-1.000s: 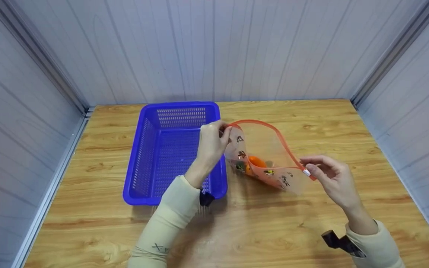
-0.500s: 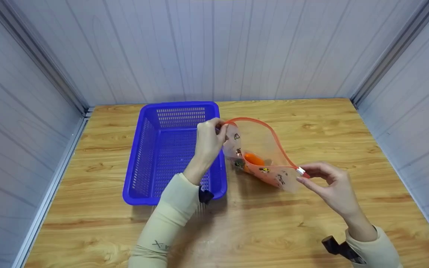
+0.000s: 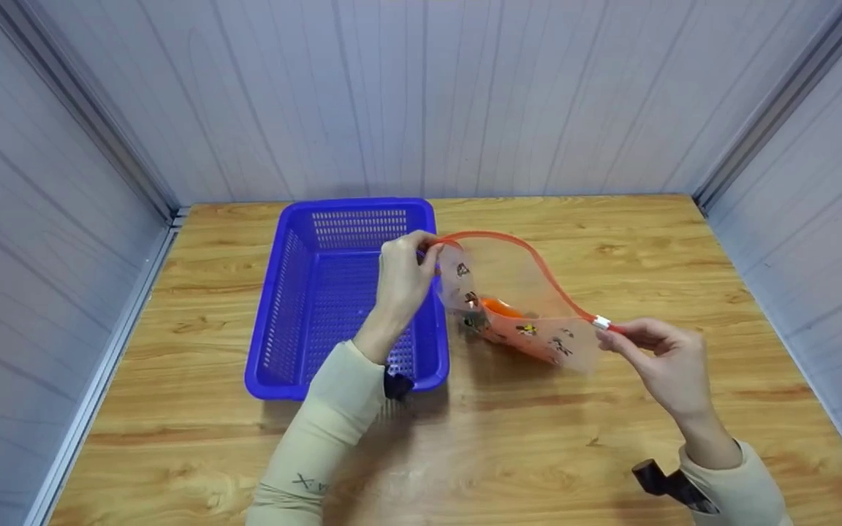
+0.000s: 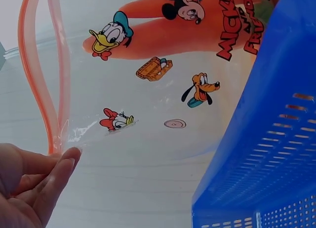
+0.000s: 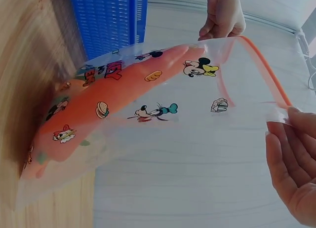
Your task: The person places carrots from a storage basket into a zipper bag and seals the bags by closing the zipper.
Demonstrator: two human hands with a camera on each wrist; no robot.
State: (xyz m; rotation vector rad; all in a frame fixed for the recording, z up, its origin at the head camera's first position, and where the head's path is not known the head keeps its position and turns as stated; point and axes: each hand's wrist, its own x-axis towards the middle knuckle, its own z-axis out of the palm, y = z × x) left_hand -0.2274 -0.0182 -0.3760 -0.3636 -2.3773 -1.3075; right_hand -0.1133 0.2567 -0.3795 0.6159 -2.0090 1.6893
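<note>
My left hand [image 3: 400, 281] pinches the left corner of a clear zip bag [image 4: 148, 102] printed with cartoon characters. At the other end of its orange zip strip [image 3: 494, 235], my right hand [image 3: 673, 365] grips the red tip with thumb and fingers, just beside the white slider [image 3: 601, 322]. The bag's mouth gapes between both hands. Long orange carrot-like things [image 4: 158, 40] with some green at one end lie low inside the bag, seen through the plastic. In the right wrist view, the bag hangs slanted with its bottom down by the wooden tabletop.
A blue perforated plastic basket [image 3: 272, 299] stands on the wooden table [image 3: 523, 453] left of the bag, and my left forearm reaches over its near right corner. Pale panelled walls [image 3: 421, 102] enclose the table at the back and sides.
The right hand has shifted its hold from around the slider to the red tip beyond it, pulling the strip a little straighter. The left hand has drifted slightly left with its corner.
</note>
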